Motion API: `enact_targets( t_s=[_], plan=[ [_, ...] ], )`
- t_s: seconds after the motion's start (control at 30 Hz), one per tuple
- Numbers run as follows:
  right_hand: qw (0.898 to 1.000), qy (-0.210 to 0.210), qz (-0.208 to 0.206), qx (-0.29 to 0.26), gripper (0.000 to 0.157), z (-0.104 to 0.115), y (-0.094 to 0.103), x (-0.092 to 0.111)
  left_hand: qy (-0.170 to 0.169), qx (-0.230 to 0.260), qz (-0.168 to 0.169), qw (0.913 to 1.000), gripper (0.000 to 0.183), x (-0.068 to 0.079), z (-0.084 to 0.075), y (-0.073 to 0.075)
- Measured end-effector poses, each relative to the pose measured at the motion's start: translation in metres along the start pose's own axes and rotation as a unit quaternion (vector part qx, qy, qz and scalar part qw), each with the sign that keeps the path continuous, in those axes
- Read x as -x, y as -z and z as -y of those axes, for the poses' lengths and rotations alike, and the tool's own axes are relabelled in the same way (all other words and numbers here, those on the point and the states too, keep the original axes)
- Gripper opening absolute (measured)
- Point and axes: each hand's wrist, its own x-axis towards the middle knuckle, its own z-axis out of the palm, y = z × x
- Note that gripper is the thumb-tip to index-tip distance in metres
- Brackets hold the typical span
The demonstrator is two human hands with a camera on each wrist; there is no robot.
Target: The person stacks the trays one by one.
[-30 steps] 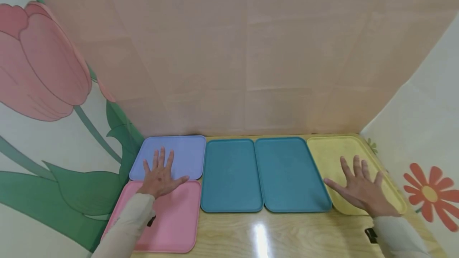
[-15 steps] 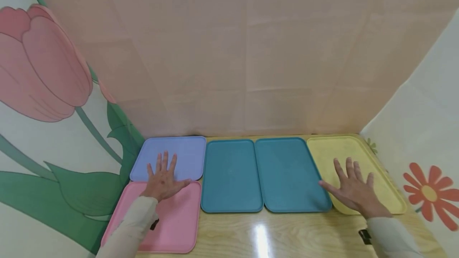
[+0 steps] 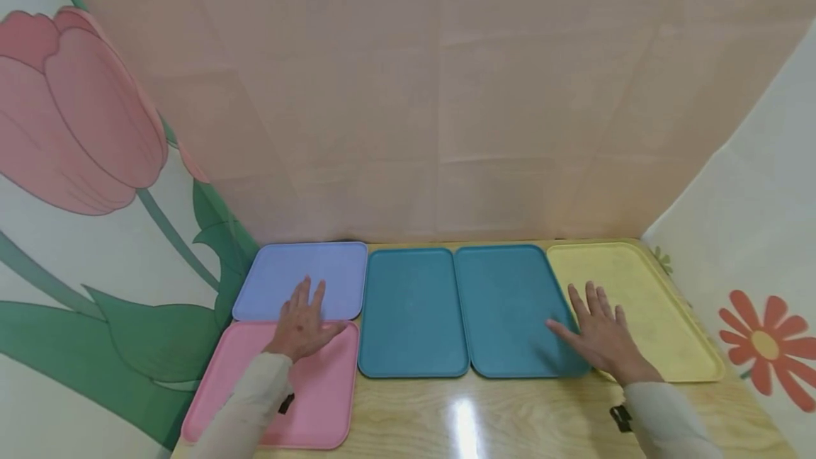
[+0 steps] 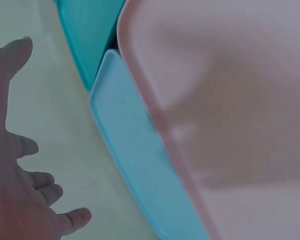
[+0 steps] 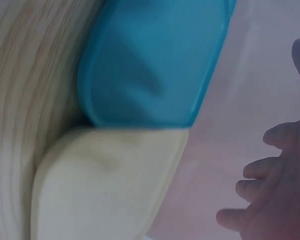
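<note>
Your left hand hangs over the pink tray at the tabletop's left edge, your right hand nearest the yellow tray, long axis front-to-back, toward the far right corner, fingers extended, neither holding anything.

The head view is evenly lit, with white glare on the wooden tabletop. Soft shadows darken the pink tray and a teal tray; both wrist views look dimmer, slightly blurred.
</note>
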Motion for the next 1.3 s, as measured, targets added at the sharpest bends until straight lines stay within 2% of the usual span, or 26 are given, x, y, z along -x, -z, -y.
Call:
enact_targets(
  t_s=[0.23,0.53,0.7,0.83,1.07,1.3],
  plan=[
    [0.998,0.002,-0.003,-0.058,0.096,0.019,-0.019,-0.012,0.008,0.039,0.0,0.9992,0.095,-0.005,-0.007,-0.015],
    [0.997,0.018,-0.017,-0.068,0.094,0.038,-0.038,-0.025,0.004,0.047,-0.009,0.9988,0.088,-0.008,-0.016,-0.027],
    [0.996,0.031,-0.026,-0.077,0.093,0.045,-0.046,-0.033,-0.001,0.069,-0.015,0.9975,0.081,-0.01,-0.019,-0.033],
    [0.995,0.046,-0.05,-0.079,0.084,0.052,-0.054,-0.037,-0.002,0.08,-0.029,0.9964,0.072,-0.012,-0.021,-0.04],
    [0.987,0.083,-0.118,-0.071,0.062,0.067,-0.068,-0.041,0.004,0.111,-0.04,0.993,0.054,-0.015,-0.023,-0.05],
    [0.987,0.08,-0.118,-0.079,0.05,0.081,-0.079,-0.046,0.02,0.141,-0.031,0.9893,0.039,-0.018,-0.027,-0.059]
  ],
)
